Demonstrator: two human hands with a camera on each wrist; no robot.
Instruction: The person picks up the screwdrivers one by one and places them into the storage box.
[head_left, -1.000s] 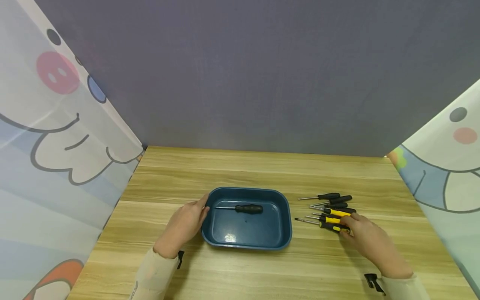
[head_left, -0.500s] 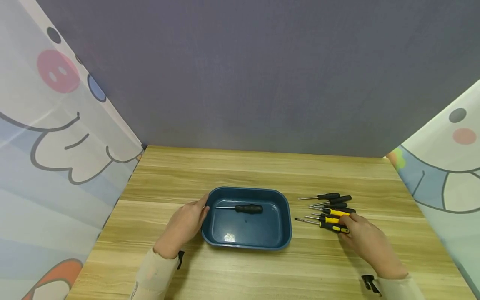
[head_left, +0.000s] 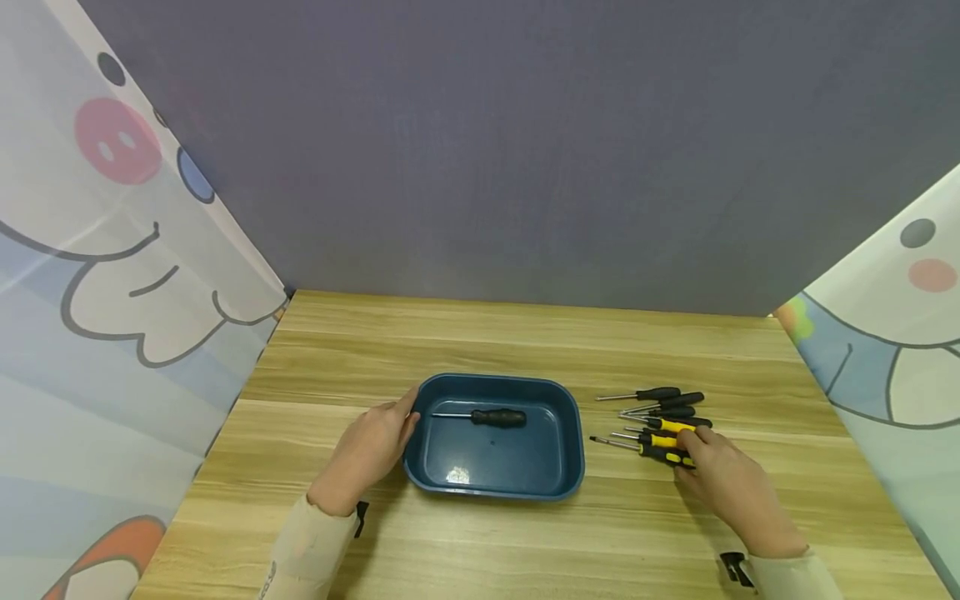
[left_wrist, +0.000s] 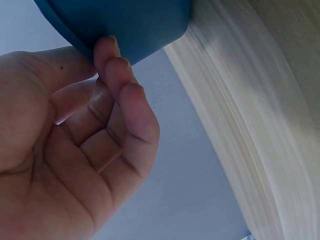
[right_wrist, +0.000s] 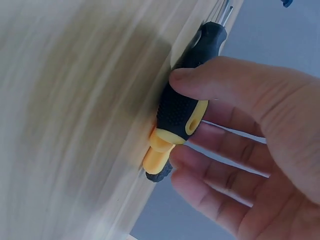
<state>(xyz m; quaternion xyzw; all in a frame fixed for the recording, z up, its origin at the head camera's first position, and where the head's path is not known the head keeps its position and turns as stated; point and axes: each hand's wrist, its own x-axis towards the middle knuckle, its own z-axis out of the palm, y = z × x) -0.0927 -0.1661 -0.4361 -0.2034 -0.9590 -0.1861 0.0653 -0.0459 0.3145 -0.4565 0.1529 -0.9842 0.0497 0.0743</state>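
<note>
My left hand (head_left: 372, 446) grips the left rim of a dark blue plastic tray (head_left: 491, 493), thumb and fingertips pinching its wall in the left wrist view. Inside the tray lies a black-handled screwdriver (head_left: 498, 418), its shaft pointing left. Over on the right, my right hand (head_left: 731, 483) holds a black-and-yellow screwdriver (right_wrist: 182, 107) by the handle, the thumb on one side and fingers on the other. Its shaft points left, close to the table. Just beyond it are yellow-and-black screwdrivers (head_left: 678, 426), partly covered by the fingers.
Several black-handled screwdrivers (head_left: 658, 392) lie behind the right hand, shafts pointing left, some overlapping. The wooden table (head_left: 480, 333) ends at a grey wall (head_left: 525, 167) at the back. Cartoon-printed curtains (head_left: 112, 275) stand along both sides.
My right hand has shifted slightly left along the black-and-yellow screwdriver's handle, which has hardly moved. My left hand and the tray have stayed in place.
</note>
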